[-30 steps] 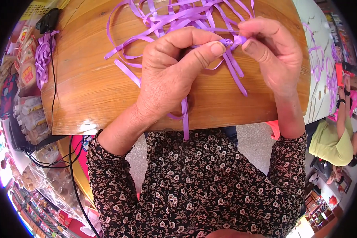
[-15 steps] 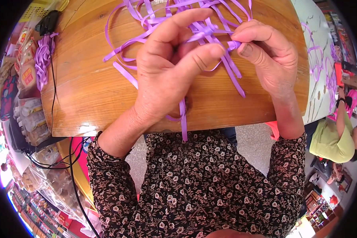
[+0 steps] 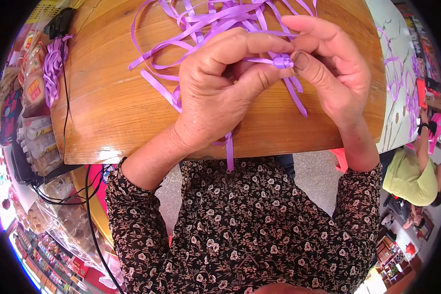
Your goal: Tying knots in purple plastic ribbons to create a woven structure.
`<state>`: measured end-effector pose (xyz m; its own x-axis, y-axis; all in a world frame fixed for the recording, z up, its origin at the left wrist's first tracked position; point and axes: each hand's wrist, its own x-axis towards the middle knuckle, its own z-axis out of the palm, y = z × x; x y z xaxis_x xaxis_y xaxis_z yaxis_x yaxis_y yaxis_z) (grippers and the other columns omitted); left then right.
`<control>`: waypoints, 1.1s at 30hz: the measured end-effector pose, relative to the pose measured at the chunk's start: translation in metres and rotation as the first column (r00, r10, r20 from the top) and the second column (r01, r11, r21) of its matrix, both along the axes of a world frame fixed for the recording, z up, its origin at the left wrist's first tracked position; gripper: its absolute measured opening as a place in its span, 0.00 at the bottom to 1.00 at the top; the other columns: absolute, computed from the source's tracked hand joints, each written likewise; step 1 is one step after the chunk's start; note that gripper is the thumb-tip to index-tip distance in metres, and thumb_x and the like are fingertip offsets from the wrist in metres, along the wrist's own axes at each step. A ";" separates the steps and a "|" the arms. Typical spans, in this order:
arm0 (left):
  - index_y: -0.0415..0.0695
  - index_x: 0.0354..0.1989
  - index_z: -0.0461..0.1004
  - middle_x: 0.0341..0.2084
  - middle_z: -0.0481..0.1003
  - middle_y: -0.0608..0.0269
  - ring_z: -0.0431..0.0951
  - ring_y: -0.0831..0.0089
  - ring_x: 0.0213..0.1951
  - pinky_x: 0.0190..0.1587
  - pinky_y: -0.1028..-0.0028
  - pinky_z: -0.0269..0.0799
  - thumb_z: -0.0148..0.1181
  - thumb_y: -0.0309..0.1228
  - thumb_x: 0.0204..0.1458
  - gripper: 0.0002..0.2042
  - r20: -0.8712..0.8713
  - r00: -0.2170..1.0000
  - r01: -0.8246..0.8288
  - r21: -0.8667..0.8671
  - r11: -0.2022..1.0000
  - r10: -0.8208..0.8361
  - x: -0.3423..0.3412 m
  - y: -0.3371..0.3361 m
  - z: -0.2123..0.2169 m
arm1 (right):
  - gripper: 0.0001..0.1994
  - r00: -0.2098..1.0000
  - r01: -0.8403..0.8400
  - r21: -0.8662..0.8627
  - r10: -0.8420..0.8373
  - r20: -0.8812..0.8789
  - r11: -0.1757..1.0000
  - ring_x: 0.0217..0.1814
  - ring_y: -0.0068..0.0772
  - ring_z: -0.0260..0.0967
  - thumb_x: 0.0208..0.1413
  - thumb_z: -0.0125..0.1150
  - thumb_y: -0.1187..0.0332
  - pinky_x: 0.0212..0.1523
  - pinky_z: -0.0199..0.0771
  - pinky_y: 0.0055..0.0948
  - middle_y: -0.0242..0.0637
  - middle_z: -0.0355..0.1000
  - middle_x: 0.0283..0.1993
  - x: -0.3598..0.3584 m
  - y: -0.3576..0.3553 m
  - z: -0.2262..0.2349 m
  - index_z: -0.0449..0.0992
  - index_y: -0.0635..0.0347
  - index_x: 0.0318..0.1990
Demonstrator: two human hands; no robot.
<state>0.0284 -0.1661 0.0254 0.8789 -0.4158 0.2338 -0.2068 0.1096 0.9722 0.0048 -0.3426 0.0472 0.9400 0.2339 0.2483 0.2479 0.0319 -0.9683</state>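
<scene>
Over the wooden table, my left hand (image 3: 264, 61) pinches a small shiny purple piece (image 3: 281, 61) between thumb and index finger. It looks like a knot or fitting on a purple ribbon; which one I cannot tell. Part of that ribbon passes between my left fingers. My right hand (image 3: 323, 63) is close against the piece, its thumb tip by the piece's right end and its index finger raised apart. Behind my hands lies a loose tangle of purple ribbons (image 3: 215, 22). One ribbon end (image 3: 230, 152) hangs over the table's near edge below my left wrist.
The wooden table (image 3: 103, 112) meets a white marbled surface (image 3: 387, 117) with more ribbons at right. A ribbon bundle (image 3: 55, 71), a black device (image 3: 61, 24) with a cable and packaged goods (image 3: 39, 142) line the left. A person in a yellow-green top (image 3: 414, 179) is at far right.
My left index finger and thumb have closed on the small purple piece, which my right fingers were pinching. My right index finger has lifted away from it.
</scene>
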 end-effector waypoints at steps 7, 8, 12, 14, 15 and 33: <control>0.36 0.35 0.74 0.23 0.72 0.69 0.68 0.86 0.25 0.28 0.86 0.64 0.61 0.23 0.49 0.06 -0.222 0.975 -0.054 -0.351 0.935 -0.027 -0.004 -0.012 -0.006 | 0.13 0.993 -0.052 -0.047 0.057 0.099 0.998 0.31 0.14 0.59 0.55 0.44 0.81 0.32 0.58 0.13 0.37 0.71 0.40 -0.004 -0.004 -0.008 0.66 0.70 0.48; 0.37 0.38 0.73 0.29 0.74 0.67 0.69 0.84 0.32 0.36 0.84 0.64 0.58 0.23 0.50 0.07 -0.287 0.956 -0.026 -0.306 0.952 -0.066 -0.002 -0.009 -0.004 | 0.13 0.995 -0.051 -0.042 0.055 0.088 0.998 0.31 0.14 0.59 0.55 0.44 0.81 0.32 0.58 0.13 0.37 0.71 0.40 -0.003 -0.003 -0.010 0.66 0.70 0.48; 0.37 0.39 0.73 0.33 0.75 0.66 0.71 0.83 0.37 0.41 0.84 0.64 0.57 0.23 0.52 0.08 -0.350 0.930 -0.001 -0.296 0.955 -0.108 0.003 -0.002 -0.006 | 0.12 0.981 -0.007 -0.057 0.018 0.192 0.998 0.30 0.13 0.58 0.54 0.44 0.82 0.31 0.56 0.13 0.38 0.70 0.41 -0.005 -0.005 -0.014 0.66 0.70 0.46; 0.38 0.43 0.71 0.32 0.76 0.64 0.74 0.80 0.32 0.37 0.85 0.69 0.62 0.29 0.49 0.14 -0.483 0.820 0.039 -0.489 0.872 -0.307 0.003 -0.010 0.002 | 0.13 0.965 0.076 -0.089 -0.051 0.258 0.993 0.30 0.14 0.58 0.55 0.44 0.81 0.31 0.57 0.13 0.38 0.70 0.41 -0.007 -0.001 -0.015 0.65 0.71 0.48; 0.38 0.43 0.71 0.32 0.76 0.64 0.74 0.80 0.32 0.37 0.85 0.69 0.62 0.29 0.49 0.14 -0.478 0.823 0.038 -0.491 0.870 -0.305 0.004 -0.006 0.004 | 0.13 0.964 0.072 -0.091 -0.046 0.263 0.993 0.30 0.14 0.58 0.55 0.44 0.81 0.31 0.57 0.13 0.38 0.70 0.41 -0.007 0.000 -0.014 0.65 0.71 0.48; 0.37 0.41 0.72 0.36 0.75 0.63 0.71 0.78 0.42 0.51 0.78 0.61 0.50 0.29 0.57 0.09 -0.179 0.980 0.066 -0.147 0.987 -0.092 0.004 0.002 0.000 | 0.10 0.848 0.253 -0.403 -0.001 0.531 0.880 0.36 0.27 0.65 0.46 0.61 0.80 0.35 0.65 0.19 0.41 0.70 0.37 0.010 -0.020 0.005 0.73 0.69 0.38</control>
